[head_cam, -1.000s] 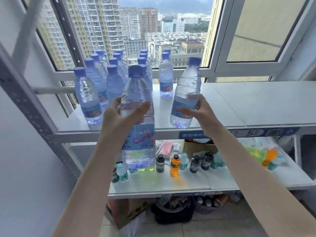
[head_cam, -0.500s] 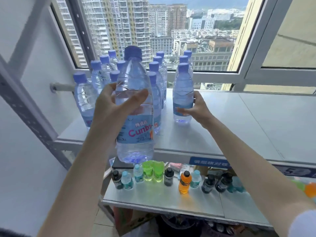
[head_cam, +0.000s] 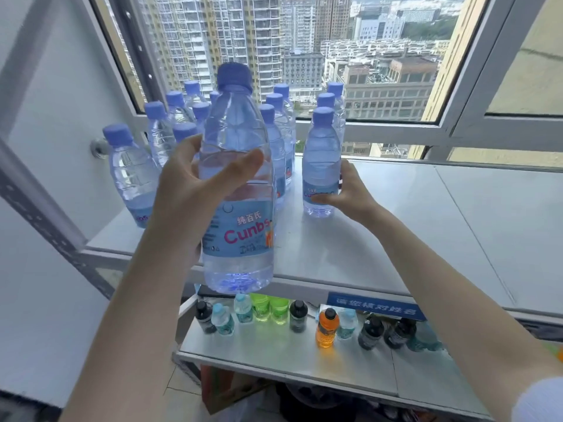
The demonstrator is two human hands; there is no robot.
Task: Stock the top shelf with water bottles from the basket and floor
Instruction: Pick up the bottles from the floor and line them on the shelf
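The right-hand bottle (head_cam: 321, 166) now stands upright farther back on the top shelf (head_cam: 426, 223). The left-hand bottle (head_cam: 237, 184) is higher, its base at that shelf's front edge.

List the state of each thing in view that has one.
Large clear plastic water bottle with blue cap: capped, upright, held in air at the shelf's front.
Left hand grip: holds the large bottle.
Small clear blue-capped plastic water bottle: capped, upright, standing on the white top shelf.
Right hand grip: holds the small bottle.
Other blue-capped water bottles: capped, upright, grouped at shelf's left.
Orange drink bottle: capped, upright, on lower shelf.
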